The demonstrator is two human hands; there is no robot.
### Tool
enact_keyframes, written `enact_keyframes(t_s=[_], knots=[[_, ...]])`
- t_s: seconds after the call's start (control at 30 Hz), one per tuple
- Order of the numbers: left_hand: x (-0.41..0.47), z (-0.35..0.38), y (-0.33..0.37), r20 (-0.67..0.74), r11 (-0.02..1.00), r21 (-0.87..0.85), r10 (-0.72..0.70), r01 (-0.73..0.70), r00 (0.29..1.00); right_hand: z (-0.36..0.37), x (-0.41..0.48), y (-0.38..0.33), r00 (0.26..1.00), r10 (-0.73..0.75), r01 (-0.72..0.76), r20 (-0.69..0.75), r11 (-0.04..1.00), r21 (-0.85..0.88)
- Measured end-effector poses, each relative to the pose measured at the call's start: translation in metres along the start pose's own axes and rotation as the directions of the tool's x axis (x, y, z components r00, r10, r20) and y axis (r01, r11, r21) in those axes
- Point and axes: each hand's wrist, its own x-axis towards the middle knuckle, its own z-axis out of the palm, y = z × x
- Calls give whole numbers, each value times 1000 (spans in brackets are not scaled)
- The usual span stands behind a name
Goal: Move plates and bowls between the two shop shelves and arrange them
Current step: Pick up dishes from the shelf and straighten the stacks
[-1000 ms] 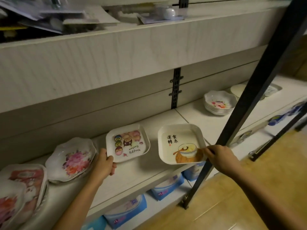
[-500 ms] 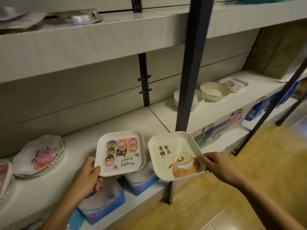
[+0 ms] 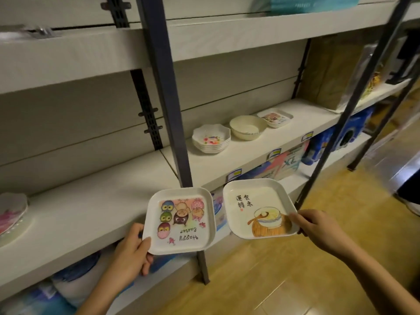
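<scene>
My left hand [image 3: 130, 253] grips the near left corner of a square white owl plate [image 3: 181, 220], held in the air in front of the shelf edge. My right hand [image 3: 318, 228] pinches the right rim of a square white plate with a pot drawing [image 3: 256, 208], also held off the shelf. On the right shelf section [image 3: 250, 151] stand a stack of flower bowls [image 3: 211, 138], a cream bowl [image 3: 246, 127] and a small square plate [image 3: 275, 118]. Flowered plates [image 3: 11, 214] lie at the far left of the left shelf section [image 3: 91, 201].
A dark metal upright [image 3: 168, 98] stands in front of the shelf between its two sections, another dark post [image 3: 354, 105] slants at the right. Tissue packs [image 3: 75, 283] and blue packages [image 3: 336, 137] fill the lower shelf. Wooden floor [image 3: 295, 269] lies to the right.
Both plates have been lifted off the left shelf section and carried rightward and toward me. The view has swung right, bringing the bowls on the right section closer.
</scene>
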Motion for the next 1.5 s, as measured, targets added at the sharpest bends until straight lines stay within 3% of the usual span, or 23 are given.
enact_keyframes(t_s=[0.33,0.67,0.9,1.2,1.5], knots=[[42,76,75,85,994,17,106,-108,991,-66,21,57,993,82,-79,-89,996,38],[143,141,143,104,989,31,143,-147,984,-116,110,92,987,114,-115,-116,993,-5],[222,169,192,46,989,-22,146,-146,988,-169,224,116,993,87,-94,-77,992,-88],[284,190,227,-43,997,-63,47,-49,998,-189,352,138,997,65,-69,-45,991,-115],[324,233,270,-210,995,-96,-55,35,976,-210,488,162,998,-51,56,35,987,-153]])
